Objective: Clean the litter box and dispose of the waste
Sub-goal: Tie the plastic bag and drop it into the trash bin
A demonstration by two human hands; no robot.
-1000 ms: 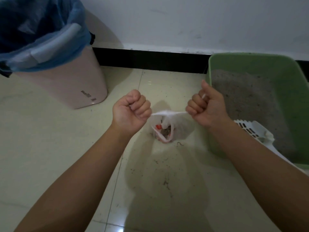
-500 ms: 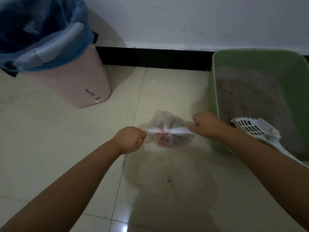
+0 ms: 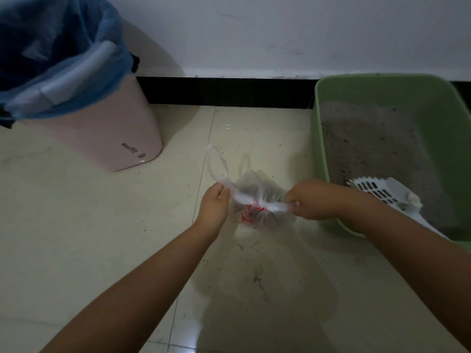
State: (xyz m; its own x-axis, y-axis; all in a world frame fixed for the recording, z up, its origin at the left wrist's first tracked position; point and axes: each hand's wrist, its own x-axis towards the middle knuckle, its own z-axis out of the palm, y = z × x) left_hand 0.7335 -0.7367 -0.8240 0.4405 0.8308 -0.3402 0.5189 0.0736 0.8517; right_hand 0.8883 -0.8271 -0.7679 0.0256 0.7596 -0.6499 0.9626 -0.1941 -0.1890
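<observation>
Your left hand [image 3: 215, 203] pinches one handle strip of the plastic bag [image 3: 260, 200], and your right hand [image 3: 312, 200] has its fingers curled tight round the other strip, so both grips are closed on the bag and pull the strips apart across its neck. A moment ago you held the bag up in the air between two fists; now it sits low on the floor [image 3: 102, 238], just beside the green litter box [image 3: 318, 149], and the strips cross at the middle (this looks like a knot being pulled tight). The free loop of the left handle stands up behind your left hand. I judge that the waste is now sealed in, and the next step is to carry the bag to the pink trash bin [image 3: 107, 128] with the blue liner, well apart to the left.

The white scoop [image 3: 382, 192] lies in the litter box on the grey litter.

About writing: the bag has red print, but it is crumpled and I cannot read it. The bin has a small dark logo low on its side, also too blurred to read.
</observation>
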